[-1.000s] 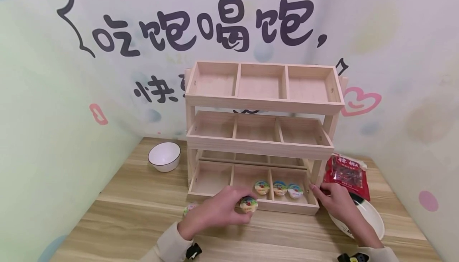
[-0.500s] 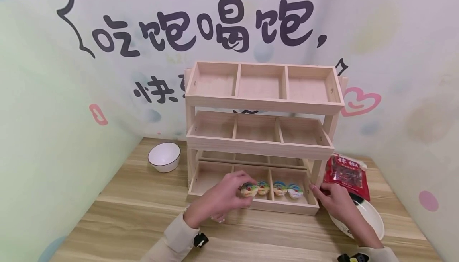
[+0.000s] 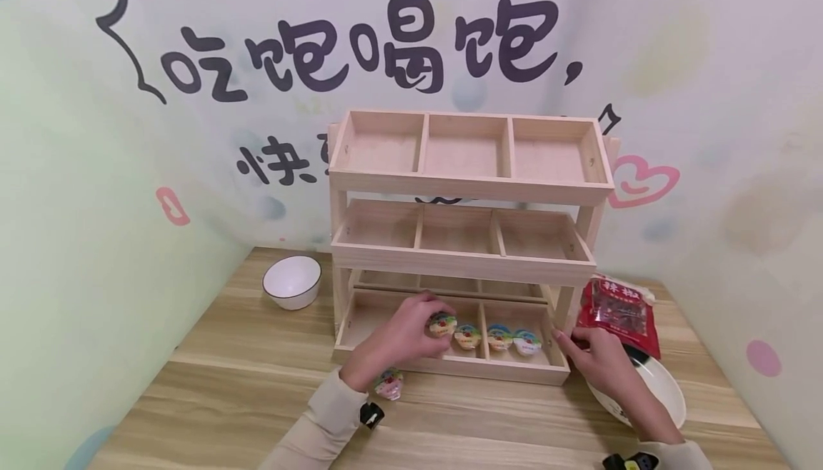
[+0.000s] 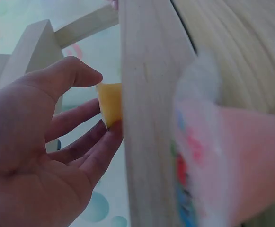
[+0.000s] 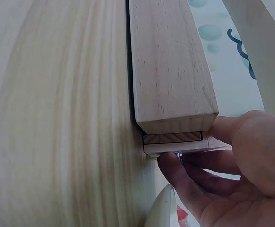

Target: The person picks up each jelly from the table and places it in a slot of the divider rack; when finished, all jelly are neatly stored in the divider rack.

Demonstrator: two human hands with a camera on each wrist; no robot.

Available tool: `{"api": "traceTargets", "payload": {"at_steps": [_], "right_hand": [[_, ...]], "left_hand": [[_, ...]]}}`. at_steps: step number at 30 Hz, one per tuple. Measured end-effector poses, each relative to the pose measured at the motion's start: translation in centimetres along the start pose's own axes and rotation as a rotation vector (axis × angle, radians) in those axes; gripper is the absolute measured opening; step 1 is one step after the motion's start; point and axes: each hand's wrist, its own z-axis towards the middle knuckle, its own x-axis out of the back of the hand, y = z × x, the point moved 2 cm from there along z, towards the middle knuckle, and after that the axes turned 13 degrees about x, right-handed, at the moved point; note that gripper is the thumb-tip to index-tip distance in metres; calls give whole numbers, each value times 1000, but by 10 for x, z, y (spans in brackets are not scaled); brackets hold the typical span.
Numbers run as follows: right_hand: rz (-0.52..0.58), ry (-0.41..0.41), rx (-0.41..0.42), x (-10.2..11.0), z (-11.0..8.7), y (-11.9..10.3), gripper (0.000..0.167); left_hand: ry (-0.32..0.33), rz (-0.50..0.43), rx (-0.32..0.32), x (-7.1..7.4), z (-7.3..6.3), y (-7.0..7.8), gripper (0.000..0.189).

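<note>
My left hand pinches a jelly cup at the middle compartment of the bottom tray; my right hand grips its right end. Placing seems underway; I'd next seat the cup and let go.

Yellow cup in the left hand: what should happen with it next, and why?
Probably lower the yellow cup and let go: the left hand pinches it at the middle section of the bottom tray, where another cup already sits.
</note>
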Motion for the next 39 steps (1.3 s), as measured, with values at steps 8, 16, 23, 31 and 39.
{"api": "traceTargets", "payload": {"at_steps": [8, 16, 23, 31, 39], "right_hand": [[4, -7, 2, 1, 1, 0, 41], [7, -12, -11, 1, 2, 0, 40], [19, -18, -23, 0, 1, 1, 40], [17, -13, -13, -1, 1, 1, 40], [22, -19, -25, 0, 1, 1, 40]], "left_hand": [[10, 25, -31, -3, 0, -10, 40], [-37, 50, -43, -8, 2, -15, 29], [-76, 56, -35, -8, 2, -16, 29], [-84, 67, -50, -8, 2, -18, 28], [-82, 65, -53, -8, 1, -17, 27]]}}
